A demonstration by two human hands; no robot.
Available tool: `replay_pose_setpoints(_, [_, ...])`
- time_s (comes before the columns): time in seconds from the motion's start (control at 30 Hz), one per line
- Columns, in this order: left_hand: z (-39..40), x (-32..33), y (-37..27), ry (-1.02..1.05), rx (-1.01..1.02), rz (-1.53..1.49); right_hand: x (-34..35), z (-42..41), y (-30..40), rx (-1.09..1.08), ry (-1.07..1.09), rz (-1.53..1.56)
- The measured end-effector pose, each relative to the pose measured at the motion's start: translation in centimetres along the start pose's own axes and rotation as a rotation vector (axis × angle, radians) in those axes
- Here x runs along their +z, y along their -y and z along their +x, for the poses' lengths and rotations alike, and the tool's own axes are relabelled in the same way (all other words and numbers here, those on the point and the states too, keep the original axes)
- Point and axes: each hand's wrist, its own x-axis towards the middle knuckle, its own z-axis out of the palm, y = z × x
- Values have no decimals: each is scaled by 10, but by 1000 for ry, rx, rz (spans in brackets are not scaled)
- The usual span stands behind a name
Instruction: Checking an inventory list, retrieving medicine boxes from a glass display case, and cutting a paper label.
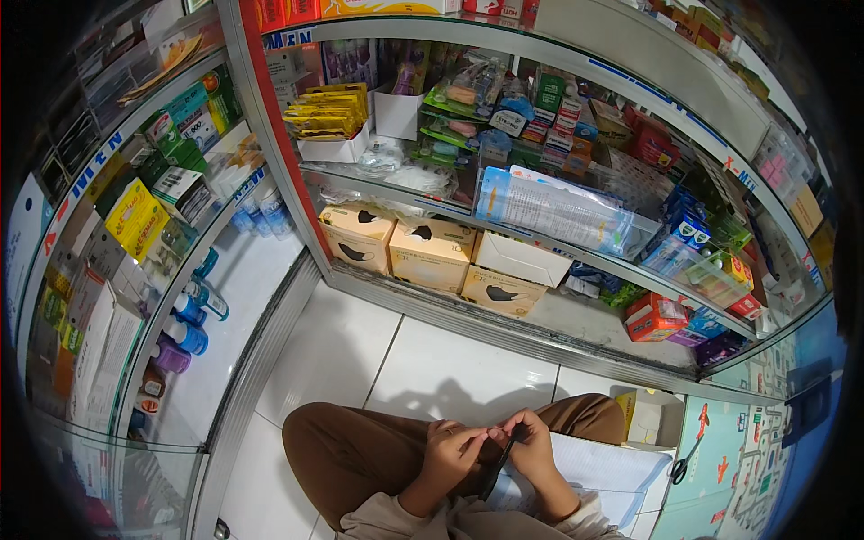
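Observation:
Over my crossed legs in brown trousers, my left hand (451, 456) and my right hand (528, 445) meet at their fingertips. Thumb and forefinger of each are pinched close together; whether something tiny sits between them cannot be told. A slim black object (498, 466), perhaps a pen or strap, runs down from beside my right fingers towards my lap. An open ruled notebook (607, 466) with some handwriting lies under and to the right of my right forearm.
Glass display shelves (432, 206) stand ahead and at the left (169, 270), packed with medicine boxes and bottles. Duckbill mask boxes (430, 253) fill the bottom shelf. An open small carton (653, 418) and black-handled scissors (680, 468) lie at the right by a patterned mat (715, 466). White tiles (459, 351) form the floor.

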Motion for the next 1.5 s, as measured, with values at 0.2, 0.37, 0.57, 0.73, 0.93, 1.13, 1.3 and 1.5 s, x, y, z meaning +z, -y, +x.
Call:
replay_pose_setpoints(0.2, [1,1,0,-35,-35,-29,-1,2,-5,3,4,-27])
replay_pose_setpoints(0.37, [1,-1,0,-26,-7,4,2,2,2,-20,4,-57])
replay_pose_setpoints(0.57, [2,0,-5,16,-62,-30,0,1,4,-65,22,-130])
replay_pose_setpoints(0.73, [3,-1,-3,11,-91,-117,1,0,10,-172,65,-267])
replay_pose_setpoints(0.93, [4,-1,-6,9,-108,-118,1,-1,9,-141,36,-232])
replay_pose_setpoints(1.13, [0,1,-2,-20,-138,-134,2,-1,6,-36,51,-111])
replay_pose_setpoints(1.3, [1,0,-5,-8,-223,-234,1,-2,4,-49,65,-51])
replay_pose_setpoints(1.5, [3,-3,-7,23,-242,-291,-1,-3,0,-64,54,25])
